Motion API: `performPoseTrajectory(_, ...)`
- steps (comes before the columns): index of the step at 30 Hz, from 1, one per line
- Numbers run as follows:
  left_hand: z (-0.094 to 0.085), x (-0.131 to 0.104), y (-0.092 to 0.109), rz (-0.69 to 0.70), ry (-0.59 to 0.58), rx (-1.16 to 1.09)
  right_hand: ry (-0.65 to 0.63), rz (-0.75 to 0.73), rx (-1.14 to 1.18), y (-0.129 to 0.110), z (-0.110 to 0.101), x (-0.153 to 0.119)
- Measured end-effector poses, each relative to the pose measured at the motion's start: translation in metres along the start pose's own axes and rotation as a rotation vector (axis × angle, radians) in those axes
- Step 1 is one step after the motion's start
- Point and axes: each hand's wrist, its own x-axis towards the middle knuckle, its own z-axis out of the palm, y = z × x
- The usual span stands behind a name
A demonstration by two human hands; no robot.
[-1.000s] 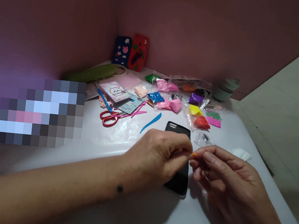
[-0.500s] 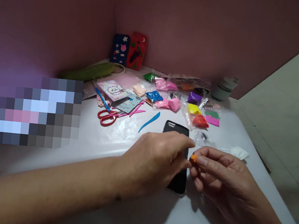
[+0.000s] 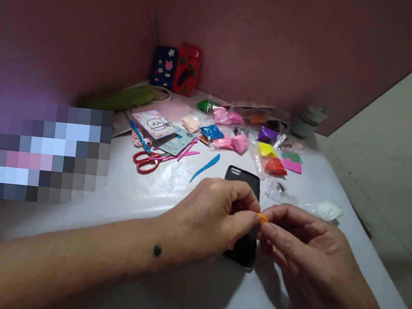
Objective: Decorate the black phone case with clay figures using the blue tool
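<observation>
A small piece of orange clay (image 3: 263,219) is pinched between both hands. My left hand (image 3: 218,214) reaches in from the left with thumb and forefinger closed on one end of it. From the right, my right hand (image 3: 303,241) grips the other end between thumb and fingertips. Beneath the hands a black phone case (image 3: 243,176) lies on the white table, its middle partly covered by my left hand. A blue plastic modelling knife (image 3: 205,167) rests beyond my left hand.
Red-handled scissors (image 3: 147,162) lie near a patterned booklet (image 3: 154,124). Bagged clay includes blue (image 3: 212,132), yellow (image 3: 266,149), red (image 3: 275,167) and white (image 3: 327,211) pieces. Decorated blue (image 3: 164,68) and red (image 3: 188,70) cases lean on the wall. A lidded jar (image 3: 308,121) stands back right.
My left thumb and forefinger have come together onto the orange clay, which my right hand alone held before. The clay now looks a little longer and sits slightly further left.
</observation>
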Motion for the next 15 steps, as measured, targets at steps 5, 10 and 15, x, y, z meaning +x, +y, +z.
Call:
performPoseTrajectory(5,-0.0005,-0.0009,0.0015,-0.009,-0.017,0.014,0.012,-0.055,-0.08,0.0039,-0.0009,-0.0008)
performPoseTrajectory(10,0.0002,-0.0017,0.0023,-0.047,-0.041,-0.003,-0.002,-0.043,-0.056,0.0055,-0.0016,0.0015)
performPoseTrajectory(15,-0.0029,0.0004,0.0061,-0.118,-0.062,-0.073,-0.007,-0.061,-0.057,0.0081,-0.005,-0.0013)
